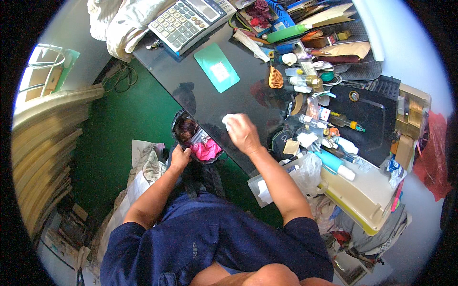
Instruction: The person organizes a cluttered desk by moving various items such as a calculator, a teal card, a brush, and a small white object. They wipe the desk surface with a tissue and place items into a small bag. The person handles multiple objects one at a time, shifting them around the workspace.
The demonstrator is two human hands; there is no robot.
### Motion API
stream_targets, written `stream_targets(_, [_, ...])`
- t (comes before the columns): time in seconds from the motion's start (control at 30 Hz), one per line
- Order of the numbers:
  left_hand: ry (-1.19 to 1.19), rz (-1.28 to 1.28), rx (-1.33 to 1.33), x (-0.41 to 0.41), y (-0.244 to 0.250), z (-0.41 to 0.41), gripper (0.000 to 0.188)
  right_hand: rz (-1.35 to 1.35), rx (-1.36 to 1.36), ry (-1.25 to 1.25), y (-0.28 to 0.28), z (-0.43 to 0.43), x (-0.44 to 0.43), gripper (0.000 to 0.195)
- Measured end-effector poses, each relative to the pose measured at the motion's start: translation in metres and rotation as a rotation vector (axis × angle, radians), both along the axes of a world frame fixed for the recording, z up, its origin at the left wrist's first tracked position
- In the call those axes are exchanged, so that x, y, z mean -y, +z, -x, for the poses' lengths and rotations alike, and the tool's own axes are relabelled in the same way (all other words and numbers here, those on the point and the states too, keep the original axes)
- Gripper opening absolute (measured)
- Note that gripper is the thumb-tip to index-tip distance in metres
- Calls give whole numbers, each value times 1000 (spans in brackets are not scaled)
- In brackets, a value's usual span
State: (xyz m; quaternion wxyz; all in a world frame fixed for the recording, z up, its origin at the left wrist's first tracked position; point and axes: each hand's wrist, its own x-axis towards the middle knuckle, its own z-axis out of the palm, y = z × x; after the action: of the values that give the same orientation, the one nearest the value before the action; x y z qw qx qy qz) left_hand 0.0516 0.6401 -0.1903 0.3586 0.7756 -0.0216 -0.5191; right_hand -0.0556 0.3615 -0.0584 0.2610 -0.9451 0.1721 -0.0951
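Note:
My left hand (180, 158) grips the near rim of a waste bin (175, 123) with a dark liner, just below the table edge. Inside the bin lie a brown hair-like clump (186, 129), clear plastic (200, 137) and a bright pink crumpled piece (205, 151). My right hand (244, 133) is closed on a crumpled white tissue or cloth (227, 121) at the glossy black tabletop (214, 107); whether it touches the surface, I cannot tell. Farther back on the table lies a green sachet (217, 68) with a white printed square.
A large calculator (186, 26) stands on a box at the far left of the table. An orange hairbrush (276, 77), bottles (315, 121) and other small items crowd the right side. A cream plastic box (357, 200) stands at right; stacked sheets (53, 143) line the left.

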Motion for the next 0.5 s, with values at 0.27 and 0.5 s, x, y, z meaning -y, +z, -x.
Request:
stream_targets(0.27, [-48, -41, 29, 0, 10, -8, 34, 267, -46, -666, 4, -22, 124, 59])
stream_targets(0.5, [-39, -15, 46, -7, 8, -9, 35, 251, -218, -782, -13, -7, 156, 68])
